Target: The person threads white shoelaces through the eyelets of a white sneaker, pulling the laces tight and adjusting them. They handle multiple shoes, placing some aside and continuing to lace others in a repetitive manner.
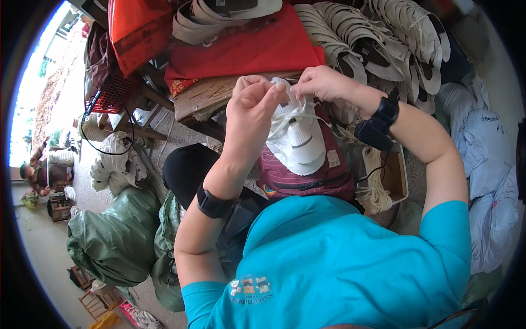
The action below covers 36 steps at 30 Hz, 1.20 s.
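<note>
- Hands, upper centre: left hand [253, 104] and right hand [323, 84], fingers pinched closed; cannot tell on what.
- Shoe [300, 149]: frame centre, just below them, upper end between them, on maroon cloth [341, 180].
- Box [405, 174], right of centre: cream laces [375, 182] inside.

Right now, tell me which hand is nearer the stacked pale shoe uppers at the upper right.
Right. The right hand is just below the stack's left part in the picture; the left hand is farther off, left of the right hand.
</note>
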Each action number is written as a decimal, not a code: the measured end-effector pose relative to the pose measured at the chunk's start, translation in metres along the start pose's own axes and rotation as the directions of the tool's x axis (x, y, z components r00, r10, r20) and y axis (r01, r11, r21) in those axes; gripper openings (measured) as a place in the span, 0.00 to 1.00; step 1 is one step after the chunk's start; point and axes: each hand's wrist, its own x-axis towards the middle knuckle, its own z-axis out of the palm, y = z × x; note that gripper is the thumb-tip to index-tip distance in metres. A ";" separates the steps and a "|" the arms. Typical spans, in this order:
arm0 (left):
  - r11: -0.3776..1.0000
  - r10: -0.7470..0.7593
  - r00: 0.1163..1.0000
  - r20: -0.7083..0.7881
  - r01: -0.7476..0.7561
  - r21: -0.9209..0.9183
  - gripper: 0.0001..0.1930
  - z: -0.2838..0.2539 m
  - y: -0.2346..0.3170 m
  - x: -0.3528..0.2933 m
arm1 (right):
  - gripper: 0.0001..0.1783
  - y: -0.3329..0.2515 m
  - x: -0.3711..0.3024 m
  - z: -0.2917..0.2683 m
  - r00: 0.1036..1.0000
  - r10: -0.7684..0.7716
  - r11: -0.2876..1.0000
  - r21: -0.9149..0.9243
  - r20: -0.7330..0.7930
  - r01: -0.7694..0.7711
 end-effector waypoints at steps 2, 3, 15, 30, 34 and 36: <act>0.968 0.011 0.997 0.078 0.009 -0.252 0.12 -0.003 0.011 -0.001 | 0.13 -0.019 -0.005 -0.004 1.000 0.020 0.948 0.318 -0.022 -0.012; 0.927 -0.035 0.992 0.122 0.077 -0.367 0.12 -0.006 0.010 -0.001 | 0.11 -0.027 -0.007 -0.006 0.998 -0.057 0.913 0.403 -0.040 0.068; 0.954 -0.298 0.954 -0.002 0.298 -0.012 0.16 -0.011 -0.044 -0.016 | 0.09 -0.010 -0.013 0.029 0.705 -0.708 0.531 -0.693 -0.048 0.487; 0.920 -0.387 0.922 0.016 0.387 -0.051 0.16 -0.010 -0.052 -0.017 | 0.07 -0.013 -0.017 0.046 0.676 -0.736 0.320 -0.857 0.043 0.404; 0.949 -0.313 0.949 -0.020 0.314 0.011 0.13 -0.010 -0.064 -0.015 | 0.06 -0.009 -0.012 0.042 0.694 -0.720 0.439 -0.759 0.025 0.482; 0.960 -0.214 0.972 -0.098 0.228 0.164 0.13 -0.006 -0.065 -0.014 | 0.06 -0.007 -0.006 0.038 0.762 -0.646 0.603 -0.635 -0.033 0.483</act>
